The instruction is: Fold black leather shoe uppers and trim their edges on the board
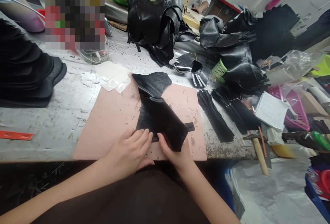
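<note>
Two bare hands work at the lower edge of a black leather-like piece point(162, 114), which lies folded on a pink board point(110, 127) directly ahead of the grip. The right hand point(176, 153) grasps the near right corner, thumb on the near face, fingers mostly hidden behind it; the left hand point(134, 148) lays its fingers along the near left edge, and whether they pinch it cannot be told. The step in hand appears to be shaping or aligning the fold; the next move would seem to call for the right hand holding its corner steady and the left pressing the edge flat. A narrow dark tab point(190, 127) projects just right of the right hand and could catch. Beyond the grip to the left, white pieces point(112, 74) overlap the board's far corner; to the right, black strip bundles point(216, 117) limit sideways room, with a wooden-handled tool point(260, 157) farther right. Farthest ahead stand heaped black pieces point(152, 17), the chief obstacle to a forward reach, and, beyond them, a co-worker's hand point(202, 8).
</note>
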`<action>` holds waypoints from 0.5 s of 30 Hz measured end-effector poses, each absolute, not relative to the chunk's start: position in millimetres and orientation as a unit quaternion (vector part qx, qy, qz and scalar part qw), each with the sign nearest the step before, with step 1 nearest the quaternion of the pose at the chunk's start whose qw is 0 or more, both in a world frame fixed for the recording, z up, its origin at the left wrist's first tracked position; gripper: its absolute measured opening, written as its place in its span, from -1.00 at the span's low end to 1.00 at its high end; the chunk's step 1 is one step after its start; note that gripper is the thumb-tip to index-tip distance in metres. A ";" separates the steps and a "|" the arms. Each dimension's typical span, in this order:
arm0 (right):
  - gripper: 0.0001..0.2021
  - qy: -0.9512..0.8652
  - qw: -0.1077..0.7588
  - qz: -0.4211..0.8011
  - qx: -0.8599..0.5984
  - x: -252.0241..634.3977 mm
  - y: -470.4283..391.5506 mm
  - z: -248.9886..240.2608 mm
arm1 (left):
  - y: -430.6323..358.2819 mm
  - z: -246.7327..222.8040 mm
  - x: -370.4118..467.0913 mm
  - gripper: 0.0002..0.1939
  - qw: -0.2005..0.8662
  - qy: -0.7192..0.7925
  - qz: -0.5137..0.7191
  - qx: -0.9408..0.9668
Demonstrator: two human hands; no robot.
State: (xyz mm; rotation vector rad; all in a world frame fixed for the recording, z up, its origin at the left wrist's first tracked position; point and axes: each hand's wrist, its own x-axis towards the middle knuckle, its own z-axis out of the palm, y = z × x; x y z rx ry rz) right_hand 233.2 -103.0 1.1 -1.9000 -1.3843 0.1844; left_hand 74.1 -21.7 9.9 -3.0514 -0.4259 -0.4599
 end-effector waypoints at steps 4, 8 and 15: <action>-0.86 -0.538 0.390 0.094 -0.741 235.8 -102.9 2.9 | -24.6 6.2 74.0 -0.51 0.018 -0.137 -0.141 -0.980; -0.86 -0.538 0.385 0.114 -0.741 236.8 -101.3 4.1 | -25.1 7.4 77.6 -0.52 0.025 -0.142 -0.108 -0.984; -0.63 -0.536 0.391 0.122 -0.738 243.4 -99.5 7.9 | -23.4 22.4 78.2 -0.50 -0.025 -0.185 -0.146 -0.972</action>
